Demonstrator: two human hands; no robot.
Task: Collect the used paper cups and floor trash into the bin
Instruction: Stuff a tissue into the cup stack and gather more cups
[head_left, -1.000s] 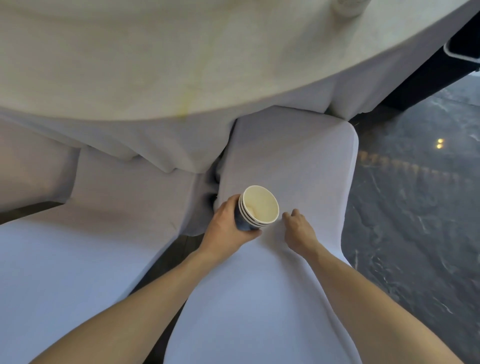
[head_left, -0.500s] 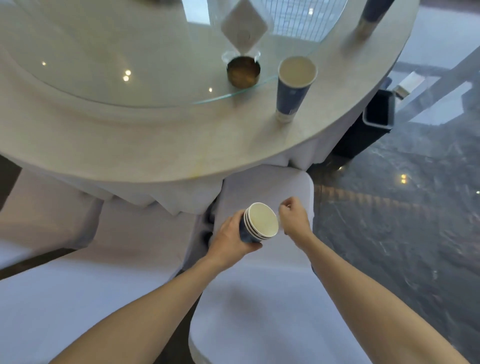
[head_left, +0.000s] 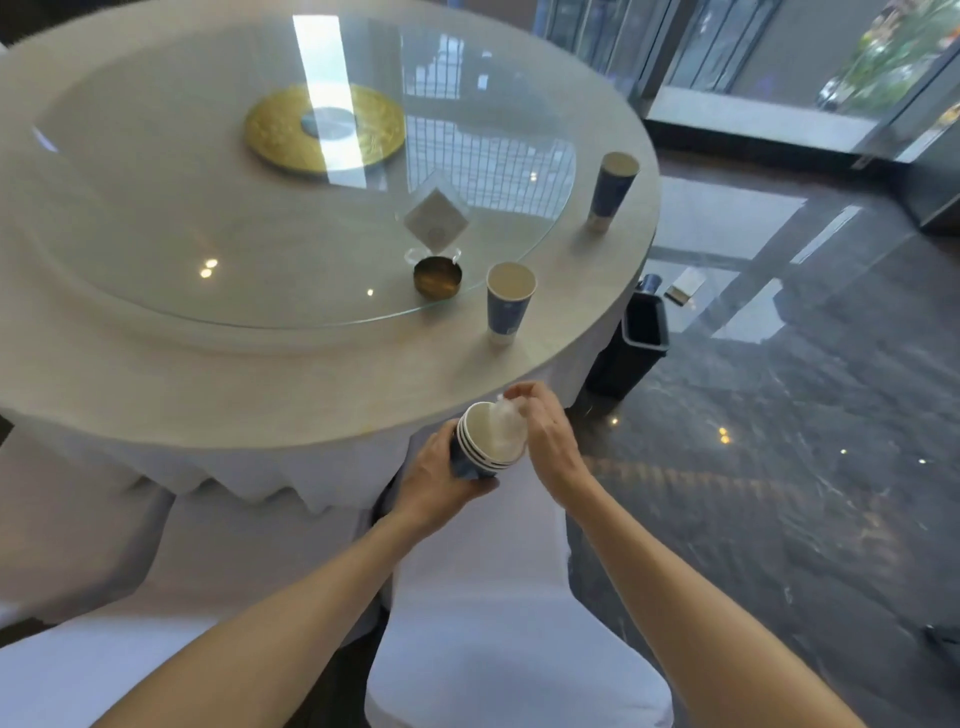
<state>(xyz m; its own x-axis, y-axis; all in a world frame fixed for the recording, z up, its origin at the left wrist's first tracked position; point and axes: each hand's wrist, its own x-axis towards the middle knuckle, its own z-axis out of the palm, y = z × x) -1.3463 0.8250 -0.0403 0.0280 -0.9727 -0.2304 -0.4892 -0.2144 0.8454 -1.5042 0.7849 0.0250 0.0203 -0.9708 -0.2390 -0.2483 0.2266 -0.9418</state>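
My left hand (head_left: 441, 480) grips a stack of nested blue paper cups (head_left: 480, 441), tilted with the mouth toward me. My right hand (head_left: 545, 431) holds a crumpled clear wrapper (head_left: 506, 423) at the mouth of the top cup. Two more blue paper cups stand upright on the round table: one (head_left: 506, 304) near the front edge, another (head_left: 610, 189) at the right edge. A black bin (head_left: 636, 343) stands on the floor to the right of the table, partly hidden behind the tablecloth.
The round table (head_left: 260, 374) carries a glass turntable (head_left: 156, 234) with a small brass bowl (head_left: 437, 278) and a card holder (head_left: 435, 221). White-covered chairs (head_left: 498, 649) stand below me. Small litter (head_left: 685, 286) lies on the dark marble floor beyond the bin.
The view has risen from the chair seat to the table top. My right hand lifted off the chair with a clear wrapper and brought it to the mouth of the cup stack.
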